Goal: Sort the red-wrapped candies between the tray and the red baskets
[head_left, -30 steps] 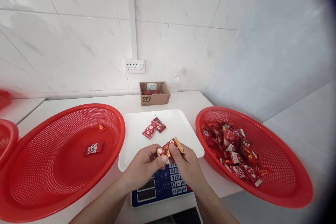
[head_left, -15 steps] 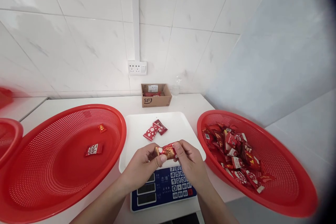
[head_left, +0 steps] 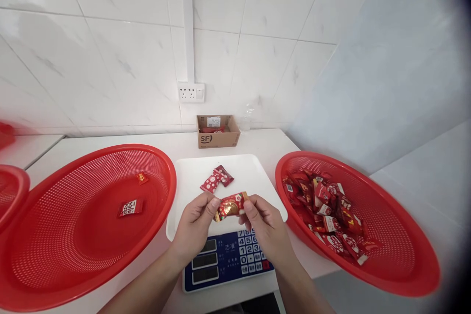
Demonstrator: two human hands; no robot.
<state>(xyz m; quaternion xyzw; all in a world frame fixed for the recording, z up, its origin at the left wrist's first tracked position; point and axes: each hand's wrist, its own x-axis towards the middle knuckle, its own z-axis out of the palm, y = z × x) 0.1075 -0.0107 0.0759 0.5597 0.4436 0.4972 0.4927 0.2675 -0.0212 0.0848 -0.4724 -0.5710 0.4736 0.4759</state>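
Note:
Between my two hands, over the front of the white scale pan (head_left: 184, 176), is a small red and gold snack packet (head_left: 231, 206). My left hand (head_left: 197, 221) pinches its left end between thumb and fingers. At its right end, my right hand (head_left: 265, 221) grips the corner the same way. Just behind on the pan lie a red packet with white dots (head_left: 211, 182) and a darker red packet (head_left: 224, 175), touching each other. Below my hands shows the scale's blue keypad panel (head_left: 230, 261), partly covered by them.
On the left, a large red plastic basket (head_left: 95, 225) holds a red and white packet (head_left: 131, 207) and a small orange-red one (head_left: 142, 178). The right red basket (head_left: 408, 250) contains a heap of red packets (head_left: 333, 211). A cardboard box (head_left: 218, 140) stands near the tiled wall.
The packet between my hands has been turned, so a gold oval and patterned face now show. My left thumb has shifted from its front towards its left end.

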